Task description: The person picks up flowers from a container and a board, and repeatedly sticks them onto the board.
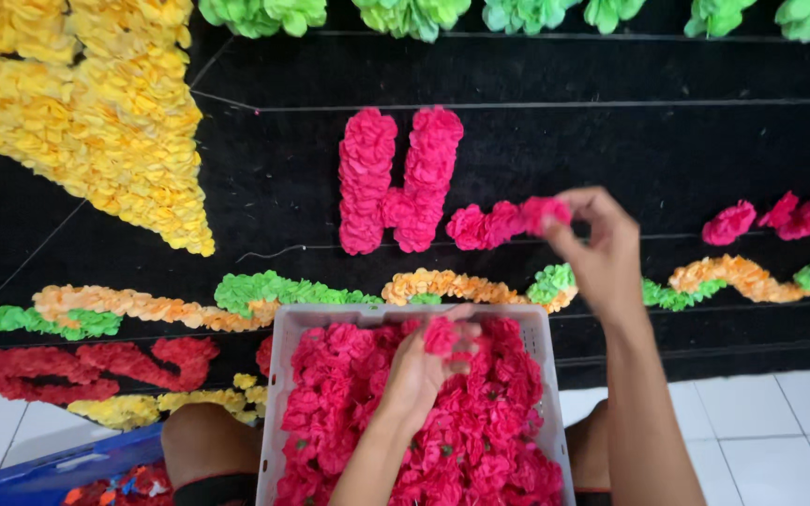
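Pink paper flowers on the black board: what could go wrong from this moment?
The right hand presses a pink flower at the end of a short row; it could sit crooked or knock its neighbours loose. The left hand pinches another flower over the heaped grey crate, so some may spill.

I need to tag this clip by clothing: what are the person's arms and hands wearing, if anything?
Nothing shows on them: the left hand and right hand are bare, without gloves, rings or watch, and both forearms are uncovered, with no sleeves in view.
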